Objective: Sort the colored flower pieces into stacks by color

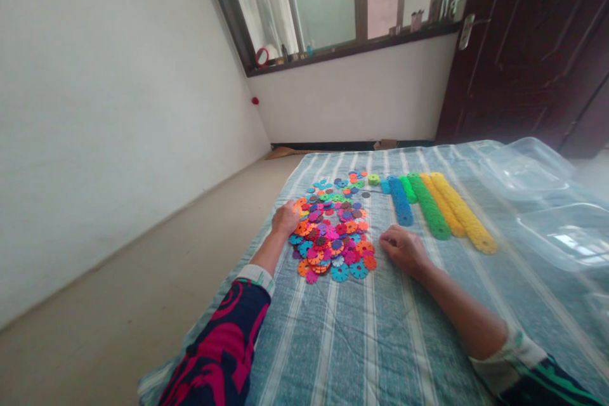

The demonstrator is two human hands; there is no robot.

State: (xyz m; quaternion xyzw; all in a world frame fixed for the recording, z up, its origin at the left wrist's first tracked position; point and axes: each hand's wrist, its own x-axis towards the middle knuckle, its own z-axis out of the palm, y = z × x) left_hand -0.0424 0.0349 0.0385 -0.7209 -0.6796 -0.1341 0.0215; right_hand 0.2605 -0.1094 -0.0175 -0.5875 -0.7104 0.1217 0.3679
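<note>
A heap of notched plastic discs (pixel 328 235) in orange, pink, blue, purple and other colours lies on the striped cloth. My left hand (pixel 286 218) touches the heap's left edge, its fingers bent and partly hidden among the discs; whether it grips one cannot be seen. Just right of the heap, my right hand (pixel 403 248) rests low over the cloth with fingers curled together; anything inside them is hidden. Beyond it lie overlapping rows of same-coloured discs: a blue row (pixel 400 203), a green row (pixel 429 206), and two yellow rows (pixel 464 212). A short lime stack (pixel 373 179) sits behind the heap.
Two clear plastic containers (pixel 528 168) stand at the right side of the striped cloth (pixel 352 342). A wall (pixel 118 108) rises on the left past a strip of floor. At the back are a windowsill with small items and a dark red door (pixel 533 44).
</note>
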